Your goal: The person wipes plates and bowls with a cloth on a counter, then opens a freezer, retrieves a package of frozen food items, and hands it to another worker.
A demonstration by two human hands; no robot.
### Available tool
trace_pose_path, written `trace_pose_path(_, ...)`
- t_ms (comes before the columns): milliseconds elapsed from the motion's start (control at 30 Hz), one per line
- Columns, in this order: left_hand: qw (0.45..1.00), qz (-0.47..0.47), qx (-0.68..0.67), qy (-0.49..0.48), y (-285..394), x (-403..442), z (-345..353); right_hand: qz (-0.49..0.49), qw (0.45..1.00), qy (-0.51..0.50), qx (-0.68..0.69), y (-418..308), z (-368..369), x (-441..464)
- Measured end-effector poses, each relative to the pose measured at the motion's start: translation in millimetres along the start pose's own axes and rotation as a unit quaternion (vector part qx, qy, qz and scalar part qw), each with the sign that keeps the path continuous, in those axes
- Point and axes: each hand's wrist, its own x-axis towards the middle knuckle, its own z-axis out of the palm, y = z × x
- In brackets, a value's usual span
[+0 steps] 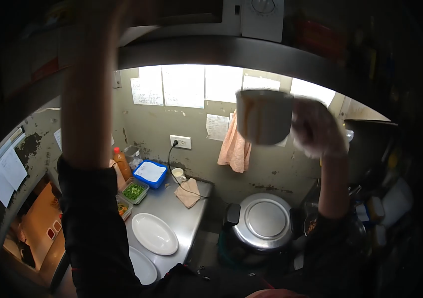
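- Worn on the person's head, looking forward and down toward the wall (pixel 201 121).
- Set very near the raised left arm (pixel 87 124) and the right hand (pixel 321 131), with the cup (pixel 263 119) seen nearly side-on.
- Looks down from above onto the bench (pixel 191 193) at lower left and the round metal lid (pixel 266 218) at lower right, farther off.
- Takes in a wide field, bending the shelf edge (pixel 181 53) into an arc and darkening toward the corners.
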Motion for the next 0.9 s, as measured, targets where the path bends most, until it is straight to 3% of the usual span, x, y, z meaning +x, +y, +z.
trace_pose_path(33,1.000,-0.002,-0.010,0.021,-2.2,-6.3,-10.9,0.049,0.995,-0.029,0.081,-6.3,-14.4,17.6)
trace_pose_path(133,0.999,-0.029,-0.027,0.032,-19.5,-7.9,-42.5,0.002,0.971,0.092,-0.223,-48.5,-39.6,87.9)
trace_pose_path(200,0.998,0.010,0.003,0.057,-36.8,-15.6,-53.2,-0.022,0.954,0.142,-0.263,-59.2,-47.5,135.7)
trace_pose_path(233,0.997,0.046,0.023,0.057,-46.6,-23.8,-56.3,-0.027,0.955,0.150,-0.256,-62.7,-48.6,160.5)
trace_pose_path(367,1.000,0.013,0.012,0.019,-63.3,-39.2,-77.9,0.001,0.979,0.096,-0.180,-61.1,-46.4,262.3)
trace_pose_path(500,0.998,0.011,0.002,-0.060,-62.9,-66.1,-110.7,0.146,0.987,-0.054,0.034,-44.5,-27.1,352.4)
trace_pose_path(533,0.995,0.031,0.018,-0.092,-64.4,-70.9,-122.2,0.083,0.978,-0.039,-0.189,-35.1,-6.7,374.8)
trace_pose_path(567,0.990,0.052,0.033,-0.124,-65.8,-75.8,-133.8,-0.008,0.970,0.069,-0.232,-3.7,17.9,399.9)
trace_pose_path(633,0.985,0.092,0.077,-0.121,-60.0,-90.7,-152.2,-0.101,0.936,0.165,-0.295,32.6,44.6,418.9)
trace_pose_path(667,0.987,0.085,0.105,-0.087,-72.3,-101.6,-155.5,-0.104,0.928,0.153,-0.322,24.7,47.0,413.1)
trace_pose_path(733,0.981,0.075,0.161,-0.076,-81.3,-110.5,-173.8,0.055,0.960,0.065,-0.267,8.1,48.1,415.2)
trace_pose_path(800,0.968,0.064,0.211,-0.123,-80.9,-115.0,-190.5,0.042,0.962,0.068,-0.260,36.4,56.0,436.7)
trace_pose_path(900,0.971,0.083,0.184,-0.129,-74.2,-113.0,-197.6,0.085,0.971,0.078,-0.210,80.0,74.9,472.2)
